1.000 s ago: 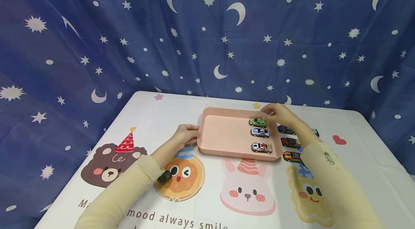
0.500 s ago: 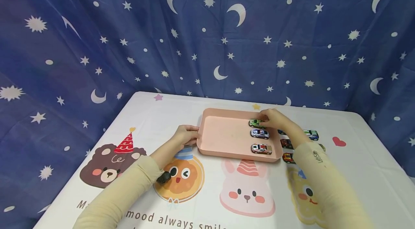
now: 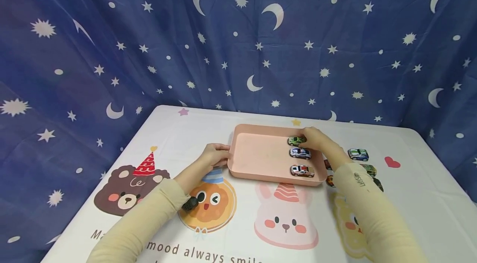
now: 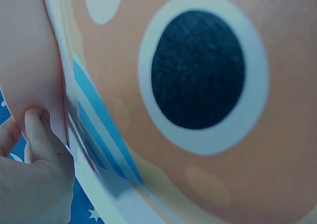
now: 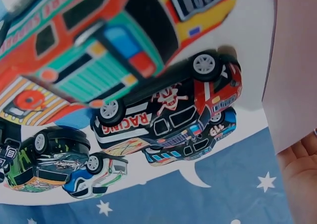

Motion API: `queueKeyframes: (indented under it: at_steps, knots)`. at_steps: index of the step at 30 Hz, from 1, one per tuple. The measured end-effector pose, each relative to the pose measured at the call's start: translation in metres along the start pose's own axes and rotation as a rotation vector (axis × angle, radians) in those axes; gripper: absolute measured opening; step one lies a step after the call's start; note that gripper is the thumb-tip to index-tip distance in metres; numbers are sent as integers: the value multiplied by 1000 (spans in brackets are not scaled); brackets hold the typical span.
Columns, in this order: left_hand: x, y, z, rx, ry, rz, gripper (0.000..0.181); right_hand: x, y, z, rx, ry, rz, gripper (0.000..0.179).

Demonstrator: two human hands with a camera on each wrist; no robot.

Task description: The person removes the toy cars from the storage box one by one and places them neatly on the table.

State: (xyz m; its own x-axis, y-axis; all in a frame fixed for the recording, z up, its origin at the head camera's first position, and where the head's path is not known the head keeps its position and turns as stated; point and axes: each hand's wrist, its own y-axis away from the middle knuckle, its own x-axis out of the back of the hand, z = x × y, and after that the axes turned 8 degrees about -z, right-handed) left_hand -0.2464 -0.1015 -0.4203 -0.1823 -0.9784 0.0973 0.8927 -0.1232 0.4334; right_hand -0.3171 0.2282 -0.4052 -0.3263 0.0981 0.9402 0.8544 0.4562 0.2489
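Note:
A pink tray (image 3: 261, 155) lies on the table. My left hand (image 3: 213, 155) pinches its left wall; in the left wrist view the thumb and fingers of that hand (image 4: 37, 179) clasp the tray's edge (image 4: 29, 55). Inside, along the right end, sit a green toy car (image 3: 293, 141), a white-and-blue toy car (image 3: 300, 153) and a white-and-red toy car (image 3: 302, 170). Reaching over the right rim, my right hand (image 3: 316, 138) holds the green car by its right end. Its fingertips are partly hidden behind the tray wall (image 5: 292, 70) in the right wrist view.
Several toy cars stand right of the tray, partly under my right forearm: a red-and-green one (image 5: 99, 60), a black-and-red one (image 5: 168, 110), a white-and-green one (image 3: 358, 155). A starry blue curtain (image 3: 238, 47) hangs behind the table. A black object (image 3: 190, 203) is at my left wrist.
My right hand has come down from above the tray's back right corner onto the green car, which stays almost in place. The left hand and tray have not moved.

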Motion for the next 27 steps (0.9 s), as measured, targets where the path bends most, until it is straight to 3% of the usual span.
queueKeyframes:
  at_steps: [7, 17, 27]
  knots:
    - [-1, -1, 3, -3, -6, -11, 38, -2, 1, 0, -33, 44, 13, 27]
    - [-1, 1, 0, -21, 17, -24, 39, 1, 4, 0, -39, -12, 36, 37]
    - [0, 0, 0, -19, 11, -24, 38, 4, 8, 2, 11, -71, 94, 37]
